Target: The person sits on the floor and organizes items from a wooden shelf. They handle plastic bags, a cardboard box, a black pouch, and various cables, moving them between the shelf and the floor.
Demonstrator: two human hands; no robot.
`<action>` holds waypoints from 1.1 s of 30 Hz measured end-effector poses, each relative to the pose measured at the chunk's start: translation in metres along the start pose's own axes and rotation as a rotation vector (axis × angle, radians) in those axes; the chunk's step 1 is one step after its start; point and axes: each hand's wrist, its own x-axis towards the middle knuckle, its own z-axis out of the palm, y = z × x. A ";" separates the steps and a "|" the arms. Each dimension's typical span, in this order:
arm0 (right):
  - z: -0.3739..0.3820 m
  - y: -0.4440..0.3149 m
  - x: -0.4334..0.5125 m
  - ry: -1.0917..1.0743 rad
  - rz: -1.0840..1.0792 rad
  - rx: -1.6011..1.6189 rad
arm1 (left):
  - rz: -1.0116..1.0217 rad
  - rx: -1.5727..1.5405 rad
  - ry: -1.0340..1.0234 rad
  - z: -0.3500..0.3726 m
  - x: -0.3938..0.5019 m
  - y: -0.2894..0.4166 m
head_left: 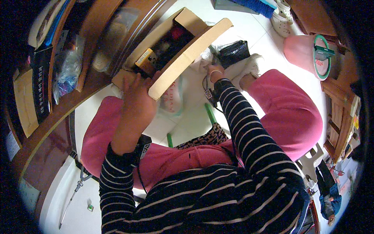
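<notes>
An open cardboard box [191,60] is tilted in front of me, above the floor. Dark contents, a red item [177,33] and a small orange-and-black carton [146,60] bearing print are inside it. My left hand [138,95] grips the box's near end by its flap and corner. Beyond the box's right wall, my right hand [216,72] reaches down to a whitish plastic bag [201,63]. Its fingertips are partly hidden, so its grip is unclear. Just past that hand lies a black crocodile-textured pouch [235,53]. Under the box is a clear bag with red print [171,98].
A wooden shelf unit [98,25] with bagged goods stands close on the left. A pink bin [298,55], white clogs [282,22] and a blue-bristled broom [255,6] are at the right and far side. Another person [330,201] appears at lower right.
</notes>
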 end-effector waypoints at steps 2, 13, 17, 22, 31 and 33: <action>-0.007 -0.010 0.005 0.090 -0.020 0.265 | -0.036 -0.005 -0.053 -0.003 0.000 0.001; -0.214 -0.081 -0.032 -0.090 -0.399 0.844 | 0.029 0.127 -0.035 -0.014 -0.001 0.004; -0.314 -0.101 -0.063 0.024 -0.526 0.867 | 0.076 0.041 0.092 -0.035 0.000 0.004; -0.393 -0.118 -0.144 -0.073 -0.814 0.758 | 0.170 -0.026 0.074 -0.047 0.000 0.010; -0.370 -0.145 -0.230 -0.568 -0.949 0.998 | 0.230 -0.435 0.369 -0.044 0.011 0.036; -0.357 -0.151 -0.235 -0.707 -0.928 1.000 | 0.269 -0.633 0.438 -0.044 0.009 0.044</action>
